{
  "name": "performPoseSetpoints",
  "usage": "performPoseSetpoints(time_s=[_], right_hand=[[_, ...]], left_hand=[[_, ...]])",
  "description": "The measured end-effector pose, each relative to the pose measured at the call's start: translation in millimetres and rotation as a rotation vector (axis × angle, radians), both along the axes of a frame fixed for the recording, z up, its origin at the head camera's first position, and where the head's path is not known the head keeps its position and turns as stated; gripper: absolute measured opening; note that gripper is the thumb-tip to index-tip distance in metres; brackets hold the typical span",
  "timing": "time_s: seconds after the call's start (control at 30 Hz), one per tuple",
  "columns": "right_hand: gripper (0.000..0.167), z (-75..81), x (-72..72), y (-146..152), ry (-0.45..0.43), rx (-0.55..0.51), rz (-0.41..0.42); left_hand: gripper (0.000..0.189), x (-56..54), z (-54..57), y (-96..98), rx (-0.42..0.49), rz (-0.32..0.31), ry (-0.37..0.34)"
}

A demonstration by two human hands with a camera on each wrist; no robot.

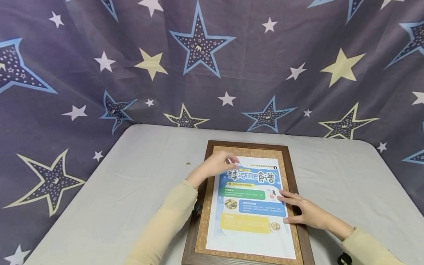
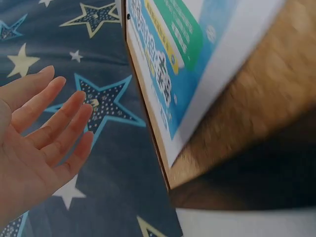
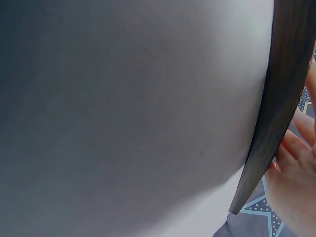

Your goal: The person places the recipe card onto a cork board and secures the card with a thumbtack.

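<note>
Fingers point(image 1: 292, 201) of the right hand point(image 1: 307, 212) spread over the poster point(image 1: 262, 208); the left hand point(image 1: 219, 162), fingers loosely parted, holds nothing. Probably light, easily creased paper: take its corners.

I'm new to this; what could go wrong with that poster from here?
The poster could swing askew: I see only what looks like one black pushpin, at its top right corner. The right hand, with fingertips over the paper's right edge, might nudge or crease it. The left hand or its sleeve could brush away the tiny object left of the cork board, too small to identify.
</note>
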State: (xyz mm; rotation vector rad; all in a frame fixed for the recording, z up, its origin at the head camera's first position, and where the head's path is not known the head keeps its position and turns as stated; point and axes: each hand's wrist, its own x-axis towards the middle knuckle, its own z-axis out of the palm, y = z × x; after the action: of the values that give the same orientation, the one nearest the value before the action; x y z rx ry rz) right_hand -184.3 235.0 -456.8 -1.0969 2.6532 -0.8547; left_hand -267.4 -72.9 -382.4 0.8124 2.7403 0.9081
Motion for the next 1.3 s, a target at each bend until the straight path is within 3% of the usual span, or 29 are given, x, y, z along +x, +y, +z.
performPoseSetpoints(time_s=[0.17, 0.6, 0.97, 1.3], right_hand=[[0.067, -0.3, 0.2, 0.4, 0.03, 0.003, 0.006], [0.067, -0.7, 0.0, 1.4, 0.012, -0.004, 0.006], [0.066, -1.5, 0.8, 1.4, 0.018, -0.014, 0.009], [0.066, -1.0, 0.6, 0.4, 0.027, -0.021, 0.012]], left_hand=[[0.022, 7.1, 0.2, -17.6, 0.003, -0.005, 0.081], [0.021, 24.3, -7.5, -61.7, 0.018, 0.028, 0.119], [0.02, 33.8, -21.0, -94.8, -0.028, 0.076, 0.159], [0.018, 40.0, -32.3, -120.8, -0.076, 0.106, 0.136]])
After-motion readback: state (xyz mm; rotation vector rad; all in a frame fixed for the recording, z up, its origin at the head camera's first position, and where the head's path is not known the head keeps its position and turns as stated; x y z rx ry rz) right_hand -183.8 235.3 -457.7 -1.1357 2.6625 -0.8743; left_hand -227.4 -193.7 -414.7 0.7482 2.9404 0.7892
